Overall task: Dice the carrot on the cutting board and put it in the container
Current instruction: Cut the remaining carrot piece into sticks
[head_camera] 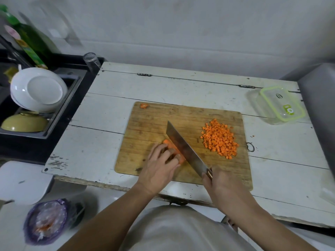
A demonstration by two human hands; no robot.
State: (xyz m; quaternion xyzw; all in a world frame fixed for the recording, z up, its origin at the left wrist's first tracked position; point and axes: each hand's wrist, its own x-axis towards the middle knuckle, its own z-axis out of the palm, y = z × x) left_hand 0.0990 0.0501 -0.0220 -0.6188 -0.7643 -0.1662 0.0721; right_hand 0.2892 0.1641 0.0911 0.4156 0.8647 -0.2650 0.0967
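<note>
Right now, my left hand (159, 164) presses remaining carrot piece (172, 147) on cutting board (145, 124), fingers curled over it. My right hand (220, 183) grips cleaver (184, 148) by handle; blade tilted, resting against carrot just beside left fingertips. Pile of diced carrot (219, 139) lies on board's right side, well apart from blade. Small carrot end (144, 105) at board's far left corner. Lidded clear container (277, 105) sits at table's (108, 105) far right, off board. Sink (59, 109) with bowls to left.
</note>
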